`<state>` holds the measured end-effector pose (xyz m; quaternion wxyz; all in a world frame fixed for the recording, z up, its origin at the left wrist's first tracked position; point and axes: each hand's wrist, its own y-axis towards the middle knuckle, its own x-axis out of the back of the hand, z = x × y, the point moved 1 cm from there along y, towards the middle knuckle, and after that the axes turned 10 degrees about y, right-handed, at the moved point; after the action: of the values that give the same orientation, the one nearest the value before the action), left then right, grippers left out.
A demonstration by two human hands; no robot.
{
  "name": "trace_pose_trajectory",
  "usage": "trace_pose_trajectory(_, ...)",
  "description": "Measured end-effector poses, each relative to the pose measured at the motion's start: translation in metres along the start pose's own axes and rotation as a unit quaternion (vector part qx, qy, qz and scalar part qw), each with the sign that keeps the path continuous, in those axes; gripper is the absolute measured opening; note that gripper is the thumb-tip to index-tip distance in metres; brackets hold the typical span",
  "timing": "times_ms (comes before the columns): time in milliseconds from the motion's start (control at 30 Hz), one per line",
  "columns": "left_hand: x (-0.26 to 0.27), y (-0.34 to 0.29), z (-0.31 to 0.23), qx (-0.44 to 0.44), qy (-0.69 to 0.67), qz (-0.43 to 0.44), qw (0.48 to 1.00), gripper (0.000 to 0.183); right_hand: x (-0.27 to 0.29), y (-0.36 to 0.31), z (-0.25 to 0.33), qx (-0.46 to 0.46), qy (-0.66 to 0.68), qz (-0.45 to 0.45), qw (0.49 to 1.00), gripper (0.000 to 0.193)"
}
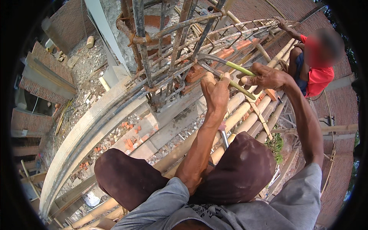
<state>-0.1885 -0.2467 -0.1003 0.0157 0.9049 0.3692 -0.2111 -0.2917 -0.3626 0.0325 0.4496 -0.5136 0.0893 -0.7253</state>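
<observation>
- Green handles, spread apart, and both were taken: the long-handled cutters point(238, 68) hung over the bamboo poles point(234, 119), out past their brick-side edge, head pointing at the steel.
- Left hand point(215, 90), what a fist! Its grip was closed around the lower handle, near the metal head.
- Right hand point(268, 76), farther back: that grip had the upper handle, fingers curled around its end.
- Up at the business end, the tool's head sat right by the upright rebar cage point(140, 42); whether it touched a bar, you could not tell.
- Orange brick point(194, 73) showed just below the head, broken-edged.
- Under the hands, a pale bamboo strip point(261, 119) lay across the poles.
- Dark trousers point(237, 168), knees bent, filled the near side.
- And over on the right, a co-worker in a red shirt point(322, 78) crouched, one hand point(282, 24) at the far end of the long bars.
</observation>
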Motion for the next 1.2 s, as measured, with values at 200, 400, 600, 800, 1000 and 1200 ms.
trace_pose_trajectory(200,-0.007,-0.015,0.015,-0.013,0.294,0.251,0.922,0.023,-0.083,-0.016,-0.099,0.08,0.494,0.195,0.844,0.066)
trace_pose_trajectory(400,-0.021,-0.03,0.055,-0.015,0.542,0.487,0.685,0.026,-0.211,-0.031,-0.172,0.055,0.615,0.007,0.787,0.061)
trace_pose_trajectory(600,0.008,-0.005,0.029,-0.084,0.49,0.459,0.736,0.037,-0.217,-0.023,-0.235,0.013,0.535,-0.019,0.844,0.061)
trace_pose_trajectory(800,0.003,0.009,-0.027,-0.262,0.618,0.406,0.62,0.028,-0.214,-0.023,-0.276,-0.101,0.274,-0.23,0.928,0.047)
trace_pose_trajectory(1000,0.058,-0.036,-0.064,-0.229,0.71,0.537,0.392,0.012,-0.272,-0.013,-0.246,-0.07,0.289,-0.244,0.923,0.042)
trace_pose_trajectory(1200,0.136,-0.119,-0.133,-0.092,0.752,0.501,0.418,0.045,-0.298,-0.008,-0.233,-0.009,0.138,-0.228,0.964,0.037)
